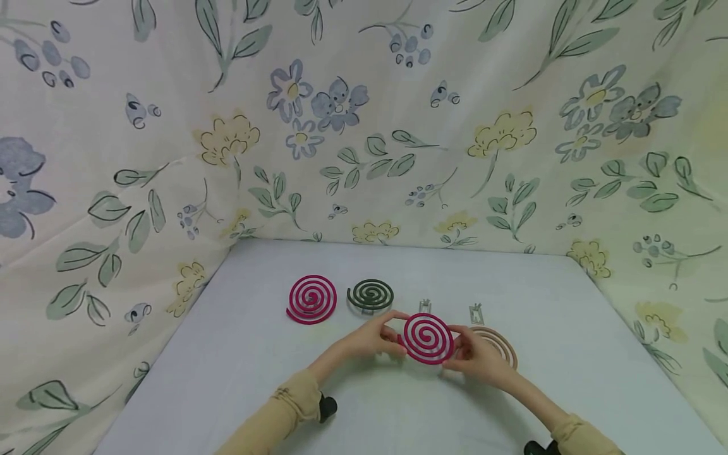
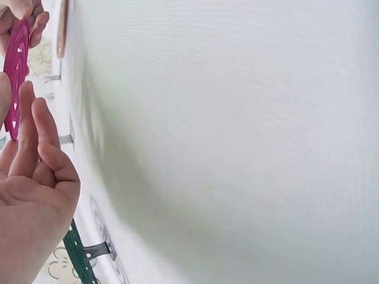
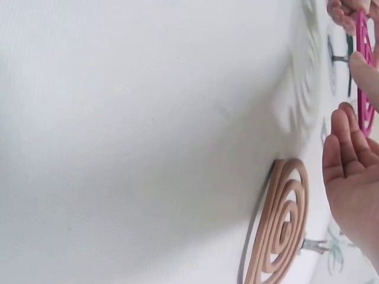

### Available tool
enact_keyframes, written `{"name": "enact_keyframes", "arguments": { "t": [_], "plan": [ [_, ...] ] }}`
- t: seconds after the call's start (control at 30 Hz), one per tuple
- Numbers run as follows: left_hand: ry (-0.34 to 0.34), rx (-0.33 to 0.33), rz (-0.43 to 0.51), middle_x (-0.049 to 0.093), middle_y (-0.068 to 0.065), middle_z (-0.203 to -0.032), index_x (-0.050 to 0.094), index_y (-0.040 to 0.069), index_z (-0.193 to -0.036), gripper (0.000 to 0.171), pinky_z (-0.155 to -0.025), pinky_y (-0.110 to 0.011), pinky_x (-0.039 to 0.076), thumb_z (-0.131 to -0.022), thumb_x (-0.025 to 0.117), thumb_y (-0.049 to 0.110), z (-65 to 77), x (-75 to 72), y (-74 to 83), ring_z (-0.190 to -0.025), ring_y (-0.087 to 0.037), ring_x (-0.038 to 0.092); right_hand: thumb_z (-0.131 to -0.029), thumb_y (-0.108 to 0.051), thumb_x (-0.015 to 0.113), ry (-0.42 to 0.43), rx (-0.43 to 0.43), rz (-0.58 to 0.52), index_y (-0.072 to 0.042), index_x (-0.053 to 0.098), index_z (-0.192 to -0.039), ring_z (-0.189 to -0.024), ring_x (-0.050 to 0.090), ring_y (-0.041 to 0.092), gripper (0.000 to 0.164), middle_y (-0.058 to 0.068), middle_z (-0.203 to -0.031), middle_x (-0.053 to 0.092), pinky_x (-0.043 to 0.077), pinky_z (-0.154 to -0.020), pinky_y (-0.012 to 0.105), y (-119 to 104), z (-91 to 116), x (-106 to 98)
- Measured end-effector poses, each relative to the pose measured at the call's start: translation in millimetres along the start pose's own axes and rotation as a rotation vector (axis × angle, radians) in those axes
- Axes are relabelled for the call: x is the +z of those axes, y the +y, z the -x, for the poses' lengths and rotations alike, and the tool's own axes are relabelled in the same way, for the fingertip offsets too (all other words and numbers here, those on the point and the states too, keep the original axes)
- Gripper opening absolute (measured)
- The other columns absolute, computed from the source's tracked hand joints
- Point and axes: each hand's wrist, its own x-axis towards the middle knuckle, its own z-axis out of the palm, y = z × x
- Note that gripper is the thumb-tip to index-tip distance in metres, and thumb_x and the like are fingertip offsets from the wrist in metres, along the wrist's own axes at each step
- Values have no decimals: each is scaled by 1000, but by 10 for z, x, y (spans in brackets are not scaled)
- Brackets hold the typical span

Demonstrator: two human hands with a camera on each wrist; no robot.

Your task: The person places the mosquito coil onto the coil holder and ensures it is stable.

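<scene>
A pink mosquito coil (image 1: 426, 337) is held up off the table between both hands, its flat spiral face towards the head camera. My left hand (image 1: 370, 336) pinches its left edge between thumb and fingers. On the opposite edge, my right hand (image 1: 479, 357) grips it the same way. Behind the right hand is a brown mosquito coil (image 1: 509, 347), partly hidden in the head view; the right wrist view has it lying on the table near that hand. Just beyond the held coil stands a small metal coil stand (image 1: 424, 306).
A dark green coil (image 1: 371, 293) sits raised on a metal stand, left of the hands. Further left is another pink coil (image 1: 311, 299). A second bare metal stand (image 1: 476, 314) is behind the right hand. Floral cloth (image 1: 341, 189) hangs round the white table (image 1: 239, 379).
</scene>
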Motion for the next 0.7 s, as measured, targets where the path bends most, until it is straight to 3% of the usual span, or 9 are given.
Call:
{"name": "enact_keyframes", "arguments": {
  "t": [0.17, 0.37, 0.53, 0.7],
  "plan": [
    [-11, 8, 72, 72, -9, -90, 38, 30, -139, 65, -77, -32, 50, -86, 70, 15, 16, -49, 70, -80, -15, 65, -79, -8, 75, 9, 1, -204, 9, 36, -136, -66, 51, 0, 71, 8, -82, 60, 48, -58, 19, -66, -5, -44],
    [7, 22, 149, 70, -14, -95, 35, 35, -142, 66, -84, -32, 49, -88, 66, 14, 5, -91, 137, -81, -19, 64, -86, -11, 68, 32, 140, -393, 0, 29, -145, -76, 56, 4, 70, 10, -92, 60, 50, -67, 17, -181, -40, -98],
    [73, 31, 199, 66, -22, -99, 32, 31, -146, 67, -89, -36, 48, -89, 65, 15, -21, -90, 190, -77, -17, 62, -88, -9, 65, 111, 154, -412, -3, 29, -146, -77, 55, 5, 69, 8, -94, 58, 50, -67, 17, -262, -92, -112],
    [190, 41, 230, 67, -10, -96, 37, 22, -143, 63, -84, -32, 50, -88, 67, 16, -75, -40, 230, -74, -13, 61, -89, -3, 62, 183, 148, -448, -3, 27, -146, -78, 55, 4, 67, 0, -91, 59, 50, -68, 15, -297, -128, -109]
  ]
}}
